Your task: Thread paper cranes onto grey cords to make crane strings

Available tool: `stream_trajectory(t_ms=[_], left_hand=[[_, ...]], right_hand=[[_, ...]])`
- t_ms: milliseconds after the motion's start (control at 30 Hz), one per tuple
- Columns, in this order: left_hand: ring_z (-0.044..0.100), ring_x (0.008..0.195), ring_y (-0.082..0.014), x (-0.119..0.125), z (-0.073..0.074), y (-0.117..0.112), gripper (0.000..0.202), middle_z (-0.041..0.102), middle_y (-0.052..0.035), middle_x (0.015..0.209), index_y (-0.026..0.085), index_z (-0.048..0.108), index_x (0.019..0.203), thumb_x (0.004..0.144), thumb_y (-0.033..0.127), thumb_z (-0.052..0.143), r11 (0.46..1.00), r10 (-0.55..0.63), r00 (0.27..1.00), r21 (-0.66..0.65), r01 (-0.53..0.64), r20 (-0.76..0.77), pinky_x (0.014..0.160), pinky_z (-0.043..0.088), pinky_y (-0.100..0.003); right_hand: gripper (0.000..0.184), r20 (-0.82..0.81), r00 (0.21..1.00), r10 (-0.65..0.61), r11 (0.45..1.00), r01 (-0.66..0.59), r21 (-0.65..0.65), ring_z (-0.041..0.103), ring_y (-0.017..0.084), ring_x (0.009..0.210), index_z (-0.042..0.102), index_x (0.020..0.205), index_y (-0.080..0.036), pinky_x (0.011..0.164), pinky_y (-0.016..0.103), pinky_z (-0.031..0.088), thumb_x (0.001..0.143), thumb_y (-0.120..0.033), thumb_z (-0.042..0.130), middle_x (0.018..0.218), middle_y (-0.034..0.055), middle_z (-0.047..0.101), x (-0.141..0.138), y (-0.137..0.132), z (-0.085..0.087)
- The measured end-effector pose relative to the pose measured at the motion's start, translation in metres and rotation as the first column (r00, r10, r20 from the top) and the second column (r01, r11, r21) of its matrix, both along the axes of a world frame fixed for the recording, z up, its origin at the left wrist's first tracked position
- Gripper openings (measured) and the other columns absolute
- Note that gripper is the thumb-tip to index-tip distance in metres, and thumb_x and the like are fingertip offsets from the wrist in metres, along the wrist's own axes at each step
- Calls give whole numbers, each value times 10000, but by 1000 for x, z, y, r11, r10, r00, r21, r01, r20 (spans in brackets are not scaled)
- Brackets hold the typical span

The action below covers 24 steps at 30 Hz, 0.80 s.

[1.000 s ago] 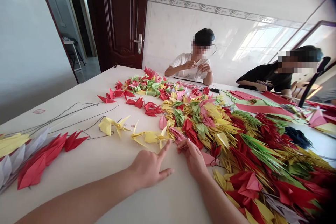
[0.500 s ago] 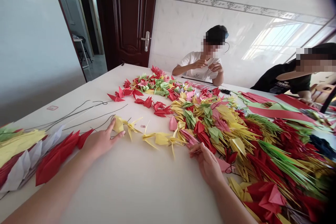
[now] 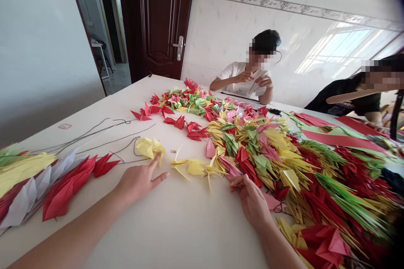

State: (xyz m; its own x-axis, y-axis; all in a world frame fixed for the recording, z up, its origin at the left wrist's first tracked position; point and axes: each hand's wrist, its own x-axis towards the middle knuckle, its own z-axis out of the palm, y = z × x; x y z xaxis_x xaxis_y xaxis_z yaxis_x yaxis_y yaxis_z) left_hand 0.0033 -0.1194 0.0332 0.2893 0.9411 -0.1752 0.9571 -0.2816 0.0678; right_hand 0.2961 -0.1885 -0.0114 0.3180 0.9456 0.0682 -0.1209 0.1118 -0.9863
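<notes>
My left hand (image 3: 135, 183) is open, thumb and index finger apart, its index fingertip touching yellow folded paper cranes (image 3: 149, 148) bunched on the table. A dark cord trails left from them. More yellow paper cranes (image 3: 195, 167) lie flat between my hands, with points sticking out. My right hand (image 3: 254, 204) is closed in a pinch beside the big paper heap; what its fingertips hold is too small to make out. Left of my left wrist, a string of red paper cranes (image 3: 67, 187) lies beside white folded pieces (image 3: 28, 204).
A large heap of multicoloured folded paper (image 3: 252, 143) covers the right side. Loose dark cords (image 3: 85, 134) lie at the left. Across the table sit a person in white (image 3: 235, 75) and another in black (image 3: 341, 92), near red paper strips (image 3: 341, 141).
My left hand has moved right, its index finger now at the right end of the nearer yellow cranes, which look more bunched. My right hand keeps its pinch in nearly the same place.
</notes>
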Motion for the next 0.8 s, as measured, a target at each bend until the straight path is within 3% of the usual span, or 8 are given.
stream_trajectory(t_ms=[233, 400, 567, 700, 800], left_hand=[[492, 440, -188, -2, 2, 0, 769, 525, -1, 487, 116, 55, 1418, 834, 604, 160, 1000, 7, 1000, 4, -7, 9, 436, 271, -239], [447, 406, -166, -3, 0, 0, 771, 440, 37, 444, 117, 54, 1417, 833, 605, 175, 1000, -14, 999, 28, 13, 38, 414, 224, -225], [421, 397, -152, -3, -3, -3, 763, 366, 70, 426, 141, 29, 1419, 833, 605, 187, 990, -139, 983, 54, 133, 123, 416, 218, -214], [463, 464, -153, 0, -6, -4, 710, 423, 53, 482, 208, 79, 1420, 838, 595, 207, 963, -269, 949, 19, 270, 162, 453, 245, -210], [467, 484, -161, 1, -7, -3, 684, 451, 34, 511, 217, 150, 1413, 842, 590, 200, 961, -274, 953, 7, 275, 131, 466, 254, -220]], right_hand=[[422, 40, 999, -2, 1000, 2, -6, 472, 152, 607, 613, 597, -180, 604, 298, 383, 739, -565, 515, 640, 43, 569, 0, -1, -1], [425, 50, 999, 7, 1000, -7, -9, 472, 149, 612, 611, 590, -178, 603, 292, 387, 747, -558, 507, 640, 43, 560, 0, 0, -2], [426, 80, 996, 25, 1000, -25, -5, 469, 150, 620, 600, 606, -176, 606, 295, 398, 763, -555, 486, 648, 45, 559, 1, -1, -2], [430, 75, 997, 8, 1000, -7, -21, 475, 153, 622, 603, 600, -178, 608, 297, 396, 751, -566, 495, 649, 47, 565, 2, -1, -5], [415, 78, 997, 8, 1000, -6, -25, 481, 151, 629, 611, 611, -183, 627, 296, 393, 763, -550, 491, 657, 40, 570, 2, -1, -7]])
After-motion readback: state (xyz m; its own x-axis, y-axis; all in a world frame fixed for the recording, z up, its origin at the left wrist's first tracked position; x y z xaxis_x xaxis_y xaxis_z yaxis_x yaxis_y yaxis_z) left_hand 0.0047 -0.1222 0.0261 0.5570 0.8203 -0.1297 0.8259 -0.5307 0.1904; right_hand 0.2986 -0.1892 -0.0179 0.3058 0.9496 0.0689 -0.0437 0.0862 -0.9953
